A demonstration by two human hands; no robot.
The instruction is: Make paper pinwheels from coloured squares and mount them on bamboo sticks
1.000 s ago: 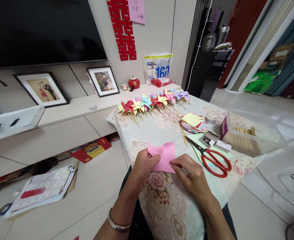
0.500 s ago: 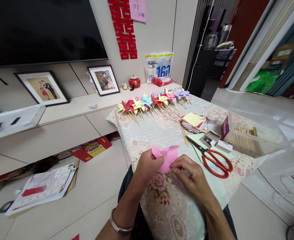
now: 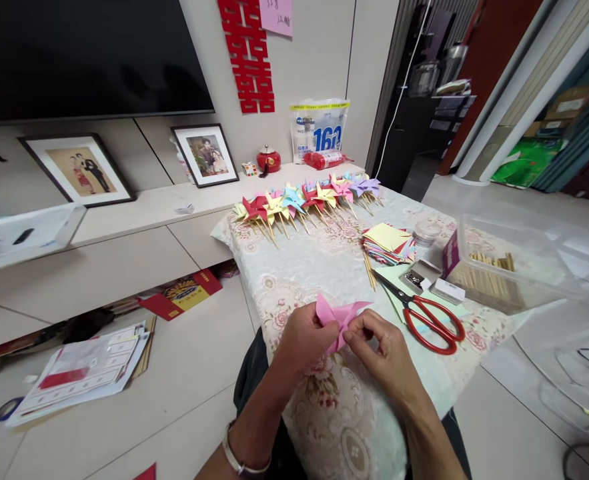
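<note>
Left hand: left hand (image 3: 307,337) grips the pink paper (image 3: 338,319) from the left, fingers curled close and thumb pressed on the sheet's left part; a metal bracelet (image 3: 237,459) sits on the wrist.
Right hand: right hand (image 3: 384,353) meets the paper from the right, thumb and forefinger pinched narrow on its middle folds.
Pink paper: partly folded, points sticking up and to the right — held just above the near edge of the table, between both hands.
Table: covered by a pale flowered tablecloth (image 3: 324,267) that hangs over the near edge toward the person's lap.
Scissors: red-handled scissors (image 3: 424,313) lie flat to the right of the hands, blades pointing away to the left, resting on a light green sheet (image 3: 399,277).
Paper stack: a stack of coloured paper squares (image 3: 388,243), yellow on top, beyond the scissors; thin wooden sticks (image 3: 369,270) lie just beside its left edge.
Small boxes: two small boxes (image 3: 427,280) between the scissors and the tub.
Tub: a clear plastic tub (image 3: 509,263) at the right, holding wooden sticks.
Jar: a small clear jar (image 3: 425,233) behind the paper stack.
Finished pinwheels: a row of coloured pinwheels (image 3: 307,200) on sticks — red, yellow, blue, pink, purple — along the far edge of the table.
Surroundings: a low shelf (image 3: 144,210) with two framed photos (image 3: 205,155), a red pot (image 3: 268,160) and a plastic bag (image 3: 318,130); loose papers (image 3: 79,370) on the floor at left.
</note>
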